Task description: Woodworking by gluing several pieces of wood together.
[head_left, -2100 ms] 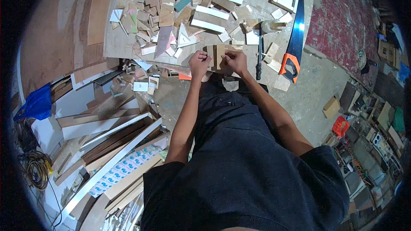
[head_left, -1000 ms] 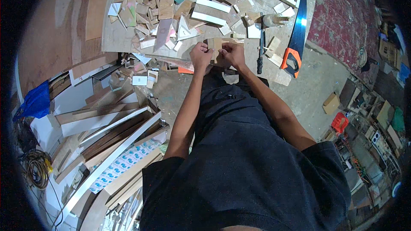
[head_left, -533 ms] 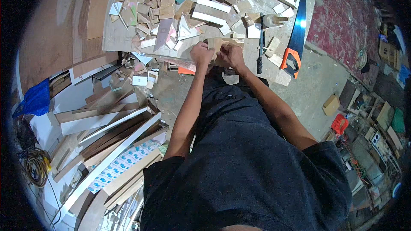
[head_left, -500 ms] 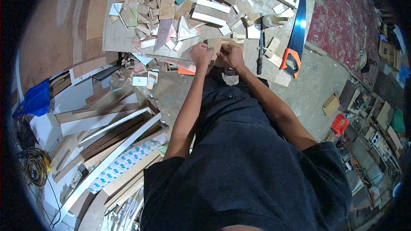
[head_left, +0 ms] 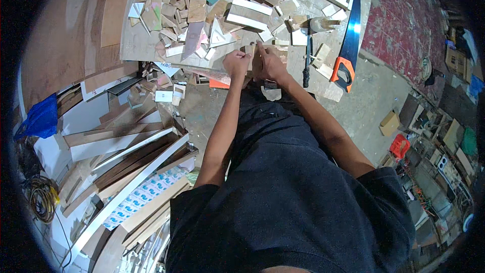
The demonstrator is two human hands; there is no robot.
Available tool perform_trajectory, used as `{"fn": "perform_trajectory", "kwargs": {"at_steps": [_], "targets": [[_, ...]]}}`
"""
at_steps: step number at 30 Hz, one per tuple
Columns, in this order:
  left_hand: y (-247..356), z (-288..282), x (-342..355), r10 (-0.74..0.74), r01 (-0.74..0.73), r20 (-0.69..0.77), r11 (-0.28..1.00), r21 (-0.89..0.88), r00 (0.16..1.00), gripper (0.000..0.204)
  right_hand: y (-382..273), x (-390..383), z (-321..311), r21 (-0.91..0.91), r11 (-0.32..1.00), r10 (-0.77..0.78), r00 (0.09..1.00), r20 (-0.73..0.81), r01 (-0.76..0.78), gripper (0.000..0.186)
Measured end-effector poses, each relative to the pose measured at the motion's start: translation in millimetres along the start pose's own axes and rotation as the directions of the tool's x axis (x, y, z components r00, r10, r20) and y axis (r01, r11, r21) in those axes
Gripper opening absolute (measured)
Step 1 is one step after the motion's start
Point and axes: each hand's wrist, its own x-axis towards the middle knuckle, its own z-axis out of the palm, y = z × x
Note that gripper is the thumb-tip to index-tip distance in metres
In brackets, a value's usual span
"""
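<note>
At the near edge of the worktable (head_left: 174,64), a small brown wooden block (head_left: 256,61) stands between my two hands. My left hand (head_left: 236,63) is closed, thumb and fingers pinching the block's left side. Against its right side lies my right hand (head_left: 272,64), closed on it with the index finger stretched forward along the top. My palms hide the lower part of the block. To the right of my hands is a long dark tool with a black handle (head_left: 306,77). Farther right lies a handsaw with an orange handle (head_left: 343,72).
Many wood offcuts (head_left: 197,7) cover the table's far and left parts. A roundish pale container (head_left: 318,24) stands near the long tool. Boards and strips (head_left: 136,172) are stacked on the floor at left. A red plastic basket (head_left: 399,146) sits on the right.
My right hand has gone from a curled grip to a flatter one, its index finger now stretched forward along the block. My left hand has barely moved.
</note>
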Motion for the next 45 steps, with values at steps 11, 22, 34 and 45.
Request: {"fn": "perform_trajectory", "kwargs": {"at_steps": [11, 22, 34, 45], "targets": [[-7, -1, 3, -0.063, 0.063, 0.062, 0.998, 0.007, 0.996, 0.023, -8, -2, 0, 0.004, 0.994, 0.107, 0.985, 0.138, -0.108, 0.127], [-24, 1, 5, -0.088, 0.109, 0.117, 0.976, -0.187, 0.989, 0.016, -12, -3, -4, 0.001, 0.995, 0.102, 0.984, 0.145, -0.104, 0.129], [-18, -8, -4, -0.045, 0.088, 0.188, 0.971, -0.224, 0.981, 0.031, 35, -41, -40, 0.224, 0.955, 0.227, 0.965, -0.133, -0.194, 0.119], [1, -4, -18, 0.047, -0.047, 0.117, 0.999, 0.002, 0.992, 0.051, 41, 6, -104, 0.97, -0.045, 0.415, 0.879, 0.236, -0.239, 0.037]]}}
